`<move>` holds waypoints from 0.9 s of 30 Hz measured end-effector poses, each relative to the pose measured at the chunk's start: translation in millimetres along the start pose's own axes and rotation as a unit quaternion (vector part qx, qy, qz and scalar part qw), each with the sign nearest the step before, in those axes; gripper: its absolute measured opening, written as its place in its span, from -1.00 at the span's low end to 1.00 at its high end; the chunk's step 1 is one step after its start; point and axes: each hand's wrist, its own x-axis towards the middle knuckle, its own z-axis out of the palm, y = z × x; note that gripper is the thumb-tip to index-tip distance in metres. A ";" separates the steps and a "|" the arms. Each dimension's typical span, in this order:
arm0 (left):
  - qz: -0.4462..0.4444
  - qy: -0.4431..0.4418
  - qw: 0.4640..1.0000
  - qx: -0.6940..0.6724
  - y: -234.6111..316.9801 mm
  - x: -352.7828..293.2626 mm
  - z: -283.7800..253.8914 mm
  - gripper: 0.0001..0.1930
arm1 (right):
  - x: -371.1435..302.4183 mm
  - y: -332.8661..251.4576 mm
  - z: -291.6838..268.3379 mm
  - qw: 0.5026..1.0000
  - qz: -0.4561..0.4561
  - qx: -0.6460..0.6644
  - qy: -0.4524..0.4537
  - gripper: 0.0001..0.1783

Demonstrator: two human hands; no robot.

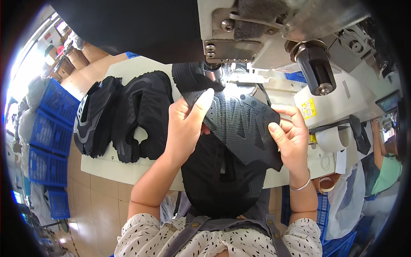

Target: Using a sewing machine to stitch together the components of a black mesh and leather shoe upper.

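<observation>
A black shoe upper [242, 128], flat and patterned with ridges and small holes, is stretched between my two hands under the lit needle area of a sewing machine [231, 47]. My left hand [184, 124] pinches its left side, thumb on top, close to the presser foot [214, 75]. On the right, my right hand [291, 132] grips the corner between thumb and fingers. Below it lies more black shoe upper material [222, 184], hanging over the table's front edge toward my lap. Whether the needle is in the material, I cannot tell.
Stacks of black shoe uppers [143, 113] lie on the pale table [100, 167] at left. Blue crates [49, 132] line the far left. At right are a white roll [336, 139], a tape roll [327, 183], a plastic bag [346, 205] and another person's arm [377, 143].
</observation>
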 end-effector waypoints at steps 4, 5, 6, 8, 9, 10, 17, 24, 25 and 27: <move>-0.021 -0.038 0.999 0.001 -0.4 -17.1 6.4 -0.77 | -11.8 -1.5 8.5 1.000 0.021 -0.020 0.009 -0.65; -0.010 -0.047 0.999 0.000 -1.6 -23.1 9.8 -0.79 | -15.0 -1.7 11.5 0.999 0.030 -0.034 0.014 -0.64; -0.026 -0.052 0.998 -0.001 -2.7 -31.6 12.8 -0.82 | -18.4 -1.3 15.2 0.999 0.034 -0.037 0.016 -0.63; -0.008 -0.068 0.998 -0.011 -5.6 -46.6 18.0 -0.83 | -27.8 0.2 23.9 0.999 0.035 -0.034 0.010 -0.60; -0.006 -0.059 0.998 -0.014 -5.7 -52.4 16.6 -0.83 | -32.5 0.2 26.1 0.999 0.020 -0.039 -0.007 -0.57; -0.045 -0.082 0.995 -0.019 -5.2 -57.7 13.7 -0.83 | -36.4 -0.1 25.8 0.996 -0.010 -0.083 -0.021 -0.57; -0.113 -0.070 0.987 -0.089 3.8 -65.8 -13.7 -0.81 | -31.9 8.6 -0.4 0.913 -0.231 -0.311 0.126 -0.47; -0.098 -0.051 0.981 -0.161 10.1 -61.0 -20.1 -0.79 | -22.9 19.7 -5.0 0.988 0.108 0.111 0.017 -0.29; -0.097 -0.045 0.982 -0.153 11.0 -61.7 -20.8 -0.79 | -25.4 18.9 -2.7 0.987 0.092 0.131 0.020 -0.29; -0.118 -0.024 0.986 -0.112 13.0 -63.7 -22.8 -0.81 | -32.4 15.5 2.9 0.989 0.071 0.126 0.035 -0.32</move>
